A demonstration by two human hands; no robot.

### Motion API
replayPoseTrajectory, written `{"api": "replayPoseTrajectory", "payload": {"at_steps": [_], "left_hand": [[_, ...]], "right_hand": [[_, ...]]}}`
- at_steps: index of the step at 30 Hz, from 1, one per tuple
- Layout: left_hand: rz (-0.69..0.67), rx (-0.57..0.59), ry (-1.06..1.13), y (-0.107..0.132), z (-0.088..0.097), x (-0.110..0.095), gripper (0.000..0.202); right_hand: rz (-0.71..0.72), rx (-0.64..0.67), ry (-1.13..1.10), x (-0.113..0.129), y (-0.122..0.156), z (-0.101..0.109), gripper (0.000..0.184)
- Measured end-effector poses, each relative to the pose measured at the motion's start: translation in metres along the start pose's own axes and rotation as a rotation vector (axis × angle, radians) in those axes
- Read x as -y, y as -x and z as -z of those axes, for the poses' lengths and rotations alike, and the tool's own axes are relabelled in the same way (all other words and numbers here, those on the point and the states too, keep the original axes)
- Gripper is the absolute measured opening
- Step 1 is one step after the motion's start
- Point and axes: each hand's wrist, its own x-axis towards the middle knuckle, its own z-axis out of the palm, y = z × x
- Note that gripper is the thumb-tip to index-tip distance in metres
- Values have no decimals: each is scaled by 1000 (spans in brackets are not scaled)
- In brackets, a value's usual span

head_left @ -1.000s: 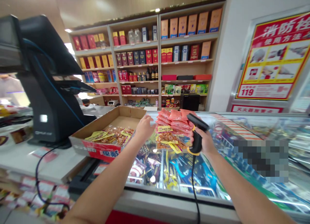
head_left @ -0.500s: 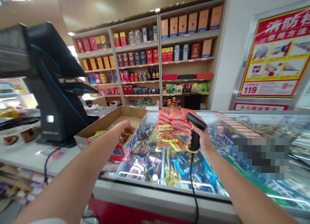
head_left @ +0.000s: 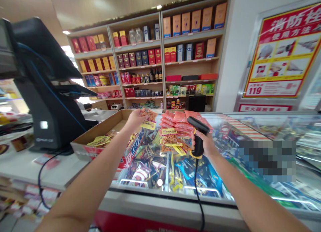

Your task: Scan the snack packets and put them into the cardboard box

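My left hand [head_left: 136, 120] grips a small snack packet [head_left: 149, 118] with a yellow label, held above the right rim of an open cardboard box [head_left: 79, 138]. More yellow-labelled packets [head_left: 101, 140] lie inside that box, partly hidden by my left forearm. In my right hand [head_left: 207, 143] is a black and yellow barcode scanner [head_left: 199, 136], its cable hanging down over the counter edge. Just left of the scanner, pink packets [head_left: 179, 120] are piled on the glass top, with orange-brown snack packets [head_left: 173, 141] at the front of the pile.
A glass-topped display case [head_left: 156, 188] holds many packaged snacks under the pile. At left a dark point-of-sale terminal [head_left: 47, 91] stands on a white counter [head_left: 60, 171]. Shelves [head_left: 163, 61] of boxed goods line the back wall. A red poster [head_left: 283, 54] hangs at right.
My left hand has risen out of the cardboard box and moved right, bringing a snack packet with it. My right hand still holds the scanner by the pile. The view has shifted slightly.
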Motion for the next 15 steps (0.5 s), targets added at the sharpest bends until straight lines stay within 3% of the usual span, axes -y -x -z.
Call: {"api": "replayPoseTrajectory", "payload": {"at_steps": [3,7,10,15], "left_hand": [[88,192,538,35,-56,-6,34],[138,135,843,65,-120,5,37],[132,112,908,70,-139,19,35],[-7,90,723,71,-139,36,21]], "right_hand": [[-9,9,-1,1,2,-1,33],[-48,87,39,5,5,-2,30],[-116,194,110,7,9,-4,30],[-160,328,237,3,14,-9,30]]}}
